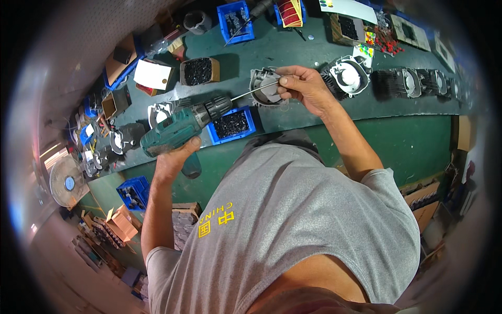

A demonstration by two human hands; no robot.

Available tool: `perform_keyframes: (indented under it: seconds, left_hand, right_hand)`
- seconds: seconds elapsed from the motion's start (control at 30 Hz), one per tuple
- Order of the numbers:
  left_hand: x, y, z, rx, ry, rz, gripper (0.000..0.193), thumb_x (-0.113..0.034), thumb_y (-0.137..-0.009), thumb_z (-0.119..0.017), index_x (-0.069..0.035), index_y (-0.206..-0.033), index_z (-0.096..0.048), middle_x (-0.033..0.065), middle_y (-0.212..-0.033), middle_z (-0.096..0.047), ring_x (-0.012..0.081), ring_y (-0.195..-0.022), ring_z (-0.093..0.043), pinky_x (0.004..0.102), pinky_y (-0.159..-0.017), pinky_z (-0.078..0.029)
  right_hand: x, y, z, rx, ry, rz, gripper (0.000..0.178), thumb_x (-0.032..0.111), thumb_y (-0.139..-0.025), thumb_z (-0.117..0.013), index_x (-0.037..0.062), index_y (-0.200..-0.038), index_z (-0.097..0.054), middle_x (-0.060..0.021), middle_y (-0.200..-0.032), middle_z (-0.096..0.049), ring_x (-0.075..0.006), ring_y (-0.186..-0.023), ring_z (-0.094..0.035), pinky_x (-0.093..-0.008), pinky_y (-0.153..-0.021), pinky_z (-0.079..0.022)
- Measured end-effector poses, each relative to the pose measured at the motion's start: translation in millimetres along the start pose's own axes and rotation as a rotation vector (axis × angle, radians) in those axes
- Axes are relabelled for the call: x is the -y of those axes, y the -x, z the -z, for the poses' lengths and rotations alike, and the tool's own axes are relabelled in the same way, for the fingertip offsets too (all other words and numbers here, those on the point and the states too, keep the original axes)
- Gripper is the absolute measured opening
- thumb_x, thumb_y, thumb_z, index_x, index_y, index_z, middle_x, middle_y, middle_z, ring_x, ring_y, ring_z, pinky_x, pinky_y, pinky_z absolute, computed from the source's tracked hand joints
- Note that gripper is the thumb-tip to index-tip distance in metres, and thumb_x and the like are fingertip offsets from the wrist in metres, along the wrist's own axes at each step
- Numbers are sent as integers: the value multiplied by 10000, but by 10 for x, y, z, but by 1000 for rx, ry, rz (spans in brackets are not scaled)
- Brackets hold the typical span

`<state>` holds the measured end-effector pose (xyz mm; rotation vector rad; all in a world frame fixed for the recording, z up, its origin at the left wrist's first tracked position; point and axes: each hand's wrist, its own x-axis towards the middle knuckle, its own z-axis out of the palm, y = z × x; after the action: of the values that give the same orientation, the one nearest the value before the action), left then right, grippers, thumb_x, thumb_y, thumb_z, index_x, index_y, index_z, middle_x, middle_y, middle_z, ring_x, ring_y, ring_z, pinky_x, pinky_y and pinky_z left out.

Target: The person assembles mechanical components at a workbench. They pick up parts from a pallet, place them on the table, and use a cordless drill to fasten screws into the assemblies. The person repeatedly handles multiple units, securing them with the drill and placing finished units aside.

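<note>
My left hand (175,159) is wrapped round the handle of a green cordless drill (175,131), which points right over the bench's near edge. From its black chuck runs a long thin screwdriver bit (250,94). The thumb and fingers of my right hand (309,93) pinch the bit's far end; whether a screw sits there I cannot make out. Below the fingertips, a round grey metal housing (260,81) lies on the bench, partly covered by the hand and bit. Under the chuck stands a blue bin (236,138) of small dark parts.
More housings stand along the green bench (308,47), including a white-centred one (349,77) at right. A carton (184,73) of black pieces and a blue bin (250,36) of screws sit farther back. A fan (68,180) stands at far left.
</note>
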<state>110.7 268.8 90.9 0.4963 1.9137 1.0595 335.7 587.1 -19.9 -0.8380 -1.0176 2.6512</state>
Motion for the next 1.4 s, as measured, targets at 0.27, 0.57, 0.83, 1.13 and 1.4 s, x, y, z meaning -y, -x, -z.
perform_keyframes:
  seconds: [0.27, 0.57, 0.83, 1.13, 1.4]
  left_hand:
    - [104, 112, -117, -71, 296, 18, 268, -187, -943, -770, -10, -1123, -679, 60, -888, -661, 170, -826, -640, 361, -777, -533]
    - [-35, 149, -142, -70, -298, -252, 338, -154, -927, -797, -39, -1232, -704, 23, -1088, -723, 108, -971, -636, 294, -899, -522]
    - [-388, 99, -285, -30, -597, -172, 325, -180, -845, -845, -45, -1120, -734, 101, -904, -772, 201, -821, -747, 343, -723, -577]
    - [-540, -13, -357, -4, -915, -264, 271, -194, -822, -841, -57, -1026, -726, 136, -852, -763, 284, -779, -764, 387, -684, -583]
    - [-966, -69, -489, 88, -1034, -166, 266, -154, -772, -798, -77, -994, -674, 170, -874, -735, 390, -842, -723, 454, -737, -569]
  right_hand:
    - [-2, -161, -116, 21, 183, 107, 422, 90, -936, -757, -56, -1305, -614, -123, -1044, -734, -196, -909, -744, -290, -779, -633]
    - [-294, -316, -25, -124, 1658, 458, 955, 339, -719, -903, 57, -1501, -435, -172, -1486, -528, -377, -1291, -539, -478, -1077, -474]
    - [-310, -368, -5, -94, 1737, 384, 958, 384, -689, -902, 67, -1481, -465, -102, -1478, -559, -350, -1269, -566, -426, -1056, -502]
    - [-299, -365, 24, -91, 1706, 402, 946, 434, -677, -891, 91, -1461, -488, -81, -1464, -574, -333, -1255, -575, -421, -1036, -510]
    - [-321, -368, 46, -106, 1650, 455, 911, 383, -657, -917, 84, -1422, -524, -77, -1417, -605, -325, -1215, -594, -428, -1010, -522]
